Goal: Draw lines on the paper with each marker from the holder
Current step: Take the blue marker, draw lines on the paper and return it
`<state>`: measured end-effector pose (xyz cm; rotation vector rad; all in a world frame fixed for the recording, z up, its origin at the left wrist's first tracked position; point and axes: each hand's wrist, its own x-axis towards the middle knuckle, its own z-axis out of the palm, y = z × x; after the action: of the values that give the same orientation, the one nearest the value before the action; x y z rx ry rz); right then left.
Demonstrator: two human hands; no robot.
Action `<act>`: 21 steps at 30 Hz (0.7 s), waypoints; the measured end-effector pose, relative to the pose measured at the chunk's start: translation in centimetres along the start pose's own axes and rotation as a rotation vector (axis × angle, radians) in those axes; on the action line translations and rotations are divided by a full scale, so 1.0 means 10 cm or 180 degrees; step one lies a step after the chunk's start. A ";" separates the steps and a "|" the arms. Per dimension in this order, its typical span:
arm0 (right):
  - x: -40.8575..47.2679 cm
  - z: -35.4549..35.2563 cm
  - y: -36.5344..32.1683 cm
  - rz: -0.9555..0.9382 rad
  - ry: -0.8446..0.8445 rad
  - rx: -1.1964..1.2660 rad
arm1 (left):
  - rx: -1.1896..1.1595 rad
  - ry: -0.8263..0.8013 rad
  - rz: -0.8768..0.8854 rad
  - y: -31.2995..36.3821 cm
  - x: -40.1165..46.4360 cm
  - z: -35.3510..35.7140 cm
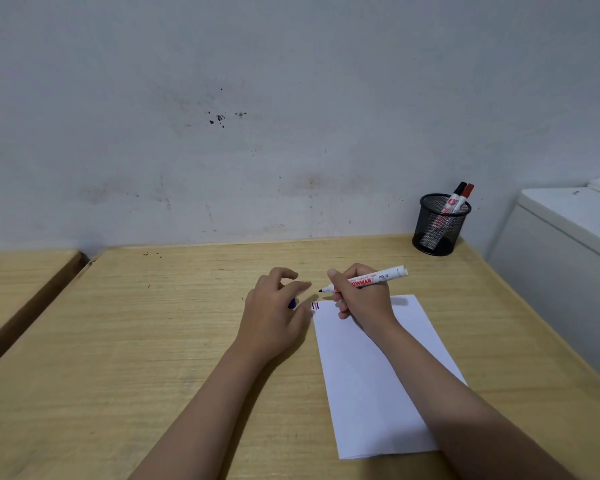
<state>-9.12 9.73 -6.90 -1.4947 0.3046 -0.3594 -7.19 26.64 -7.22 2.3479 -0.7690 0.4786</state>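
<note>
Head view: open-tipped marker gripped by right hand above paper; blue cap pinched by left hand beside it.

1. Right hand grips an uncapped white marker, dark tip pointing left, raised just over the top left corner of the paper.
2. Left hand sits beside the sheet with something blue tucked in its fingers; a cap, perhaps, hard to tell.
3. Short red and blue lines mark the paper's corner.
4. Far right on the table, the black mesh holder carries a black-capped marker and a red-capped marker.
</note>
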 end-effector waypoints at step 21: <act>-0.15 0.00 -0.13 -0.0367 -0.0562 0.0191 | -0.3045 0.0031 -0.1733 0.01 0.09 -0.10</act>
<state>-10.49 10.29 -5.67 -1.4771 0.0670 -0.3230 -6.68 26.90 -5.98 1.5317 -0.2195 -0.1182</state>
